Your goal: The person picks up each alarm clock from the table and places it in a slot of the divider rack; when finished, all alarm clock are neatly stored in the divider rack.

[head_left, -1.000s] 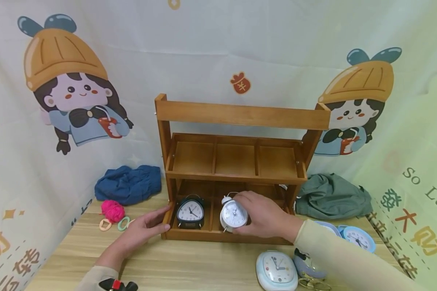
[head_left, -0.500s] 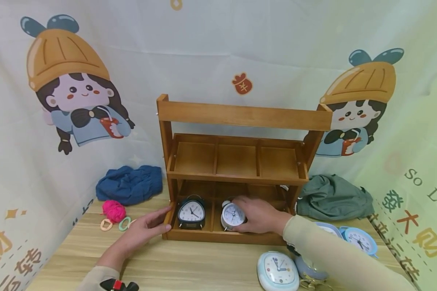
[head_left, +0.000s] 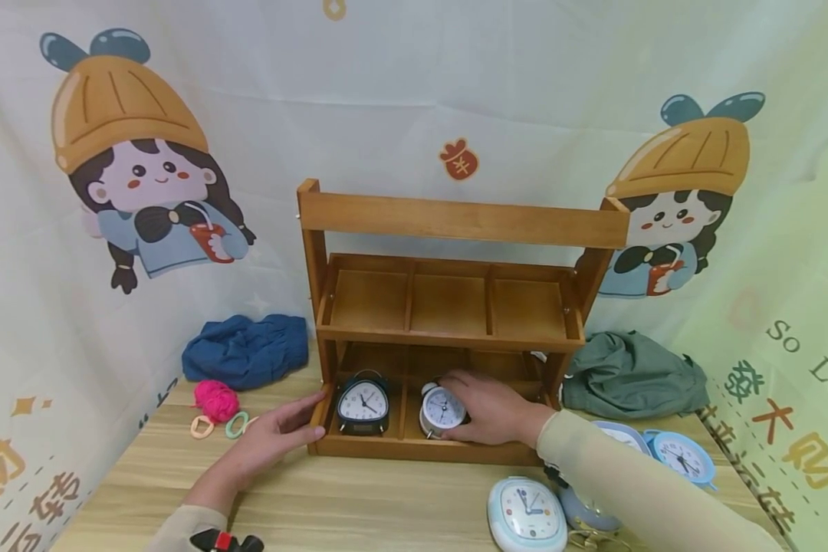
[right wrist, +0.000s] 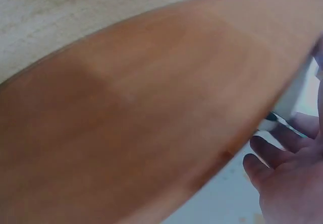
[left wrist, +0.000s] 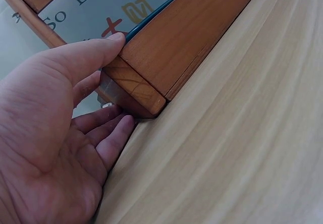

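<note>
Nearest, at the front edge of the wooden table (head_left: 359, 506), lies a pale blue square clock (head_left: 527, 514), with a second blue clock (head_left: 683, 454) further right, partly behind the right sleeve. Left hand (head_left: 269, 443): fingers straight and together, tips against the lower left corner of the wooden rack (head_left: 455, 222); left wrist view shows the thumb (left wrist: 96, 52) lying on top of that corner and the fingers (left wrist: 113, 135) under it, on the tabletop. Right hand (head_left: 493, 410): reaches into the rack's lower tier, fingers curled round the white twin-bell alarm clock (head_left: 443, 408), which stands upright in the middle compartment. Black alarm clock (head_left: 362, 402) stands in the left compartment, just beside it, a divider between them. Upper tier: three compartments. Further back left, pink yarn ball (head_left: 215, 400), hair rings (head_left: 217, 425) and blue cloth (head_left: 244, 351); back right, green cloth (head_left: 631, 376). Printed cartoon backdrop (head_left: 131, 169) behind.
</note>
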A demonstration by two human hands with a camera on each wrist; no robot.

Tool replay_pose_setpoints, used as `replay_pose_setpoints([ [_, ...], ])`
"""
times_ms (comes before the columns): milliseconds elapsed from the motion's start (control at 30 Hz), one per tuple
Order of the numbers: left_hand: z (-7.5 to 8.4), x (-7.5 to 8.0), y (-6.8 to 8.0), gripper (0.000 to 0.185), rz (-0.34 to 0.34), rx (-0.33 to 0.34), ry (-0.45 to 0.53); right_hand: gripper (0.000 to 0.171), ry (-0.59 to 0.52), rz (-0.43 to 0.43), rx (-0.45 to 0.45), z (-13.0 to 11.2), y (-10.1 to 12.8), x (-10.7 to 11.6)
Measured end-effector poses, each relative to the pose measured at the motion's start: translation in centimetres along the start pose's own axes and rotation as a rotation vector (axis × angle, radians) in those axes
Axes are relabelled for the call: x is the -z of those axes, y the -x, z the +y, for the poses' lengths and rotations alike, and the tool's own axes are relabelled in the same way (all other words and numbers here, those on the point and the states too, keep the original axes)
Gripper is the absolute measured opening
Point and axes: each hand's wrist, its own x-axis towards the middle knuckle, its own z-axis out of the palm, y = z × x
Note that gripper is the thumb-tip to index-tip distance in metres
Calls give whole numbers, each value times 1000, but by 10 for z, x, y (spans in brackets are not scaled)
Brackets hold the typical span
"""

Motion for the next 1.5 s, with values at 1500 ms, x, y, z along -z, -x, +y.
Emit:
replay_pose_setpoints([
  [1500, 4, 0, -1, 70, -18, 16, 14, 110, -130, -275, -91, -16, 155, 23],
])
